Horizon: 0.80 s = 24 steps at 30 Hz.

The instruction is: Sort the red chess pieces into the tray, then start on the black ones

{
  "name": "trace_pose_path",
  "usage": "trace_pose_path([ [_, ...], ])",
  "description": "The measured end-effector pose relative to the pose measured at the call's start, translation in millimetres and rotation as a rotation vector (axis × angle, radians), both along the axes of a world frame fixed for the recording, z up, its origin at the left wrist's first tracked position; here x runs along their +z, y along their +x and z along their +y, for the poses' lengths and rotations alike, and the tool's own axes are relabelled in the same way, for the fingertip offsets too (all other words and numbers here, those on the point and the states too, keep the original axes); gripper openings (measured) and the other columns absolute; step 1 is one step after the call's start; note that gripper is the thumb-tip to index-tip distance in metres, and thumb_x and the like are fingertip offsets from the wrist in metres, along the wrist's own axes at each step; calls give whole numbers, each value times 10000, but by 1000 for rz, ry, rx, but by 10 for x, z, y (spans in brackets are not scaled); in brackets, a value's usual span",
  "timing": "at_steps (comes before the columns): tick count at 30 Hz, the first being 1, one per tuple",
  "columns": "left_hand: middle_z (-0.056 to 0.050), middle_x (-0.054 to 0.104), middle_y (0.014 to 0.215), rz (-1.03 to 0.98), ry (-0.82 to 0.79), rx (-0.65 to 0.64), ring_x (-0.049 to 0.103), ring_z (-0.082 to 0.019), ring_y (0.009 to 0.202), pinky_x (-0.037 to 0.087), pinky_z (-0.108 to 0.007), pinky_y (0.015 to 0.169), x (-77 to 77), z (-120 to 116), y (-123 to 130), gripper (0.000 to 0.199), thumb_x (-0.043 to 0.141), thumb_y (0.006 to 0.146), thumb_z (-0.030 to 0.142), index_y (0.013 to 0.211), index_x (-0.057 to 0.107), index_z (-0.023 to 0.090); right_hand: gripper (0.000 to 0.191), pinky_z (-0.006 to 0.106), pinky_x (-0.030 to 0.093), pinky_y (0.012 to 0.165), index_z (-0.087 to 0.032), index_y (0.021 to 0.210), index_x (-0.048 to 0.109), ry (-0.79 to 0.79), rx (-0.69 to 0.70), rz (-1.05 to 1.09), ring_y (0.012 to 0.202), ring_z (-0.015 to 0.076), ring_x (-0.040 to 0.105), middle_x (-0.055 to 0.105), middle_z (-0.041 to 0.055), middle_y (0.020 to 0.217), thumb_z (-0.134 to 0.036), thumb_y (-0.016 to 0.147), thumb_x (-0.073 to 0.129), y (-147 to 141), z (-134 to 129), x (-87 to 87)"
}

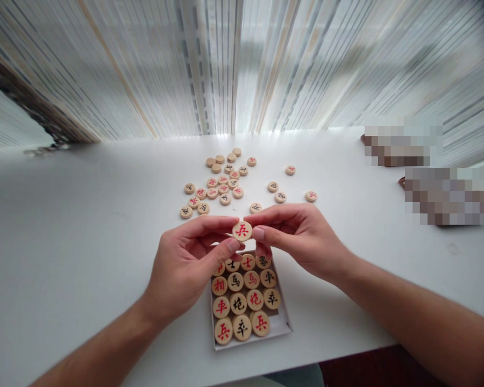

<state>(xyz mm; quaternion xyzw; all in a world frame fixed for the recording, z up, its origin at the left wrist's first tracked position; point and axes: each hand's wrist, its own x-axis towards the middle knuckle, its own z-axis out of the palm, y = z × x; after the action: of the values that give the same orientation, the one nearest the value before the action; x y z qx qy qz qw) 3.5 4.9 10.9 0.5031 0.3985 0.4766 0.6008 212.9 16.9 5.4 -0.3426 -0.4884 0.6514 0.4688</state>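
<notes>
Clearly, the striped curtain [242,64] dominates the far side, its top cut off and its sheer, pleated cloth lit from behind. Below spreads a smooth white table [97,231], where two objects [403,142] at the right are pixelated past recognising. The person's bare forearms [375,282] run out of the picture. The left hand [189,258] and right hand [306,242] meet above a shallow white cardboard box [283,328], partly covering its back row; some curled fingertips are hidden. Rows of round wooden pieces [238,303] with red or black characters sit inside. Beyond, smaller-looking loose xiangqi pieces [223,188] lie scattered, several showing plain wood, many hard to read. Thumbs and fingers of both hands pinch one red 兵 piece [242,231] by its rim, face toward the viewer.
</notes>
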Motion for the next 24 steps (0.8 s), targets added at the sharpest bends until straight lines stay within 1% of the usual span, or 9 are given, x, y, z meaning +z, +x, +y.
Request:
trace_pose_path([
  [4,-28,855,872,0,15,7,821,-163,706,716,-223,687,-27,8,0,255,955,796,155,1031,875,213,288,223,642,590,-194,943,902,1,-35,13,624,133,737,828,49,802,-261,698,1038,-9,-20,-2],
  [7,-29,867,915,-3,29,18,843,-170,797,718,-223,762,-36,12,6,210,921,839,146,1028,877,225,297,241,670,609,-193,942,899,6,-51,14,639,150,761,835,49,793,-257,690,1041,-22,-37,-7],
  [10,-29,876,948,16,44,32,852,-178,858,716,-225,797,-35,-3,3,179,903,858,137,1008,880,231,319,278,692,632,-190,963,897,55,-68,-18,662,175,780,846,59,821,-280,693,1040,-30,-53,-13],
  [14,0,880,967,51,92,36,850,-153,885,699,-182,814,-40,-25,-7,220,899,853,102,1003,885,263,310,280,683,633,-181,979,894,128,-99,-86,677,182,784,857,74,847,-274,715,1029,-28,-69,-21],
  [17,19,879,985,76,120,57,846,-134,890,686,-154,824,-52,-31,-8,273,913,828,80,1011,885,281,302,257,669,625,-180,980,889,140,-113,-82,676,167,772,859,75,864,-251,720,1025,-25,-74,-25],
  [21,3,878,987,126,145,96,847,-157,894,700,-182,822,-58,-38,-7,275,943,787,89,997,883,256,285,252,666,618,-186,990,883,151,-110,-76,665,155,762,856,70,877,-241,741,1010,-25,-72,-28],
  [24,-32,878,962,135,143,110,853,-193,862,722,-234,801,-58,-35,-8,264,964,768,127,1001,876,216,223,266,665,608,-195,1045,881,193,-95,-107,671,158,762,854,73,894,-258,839,940,-21,-68,-46],
])
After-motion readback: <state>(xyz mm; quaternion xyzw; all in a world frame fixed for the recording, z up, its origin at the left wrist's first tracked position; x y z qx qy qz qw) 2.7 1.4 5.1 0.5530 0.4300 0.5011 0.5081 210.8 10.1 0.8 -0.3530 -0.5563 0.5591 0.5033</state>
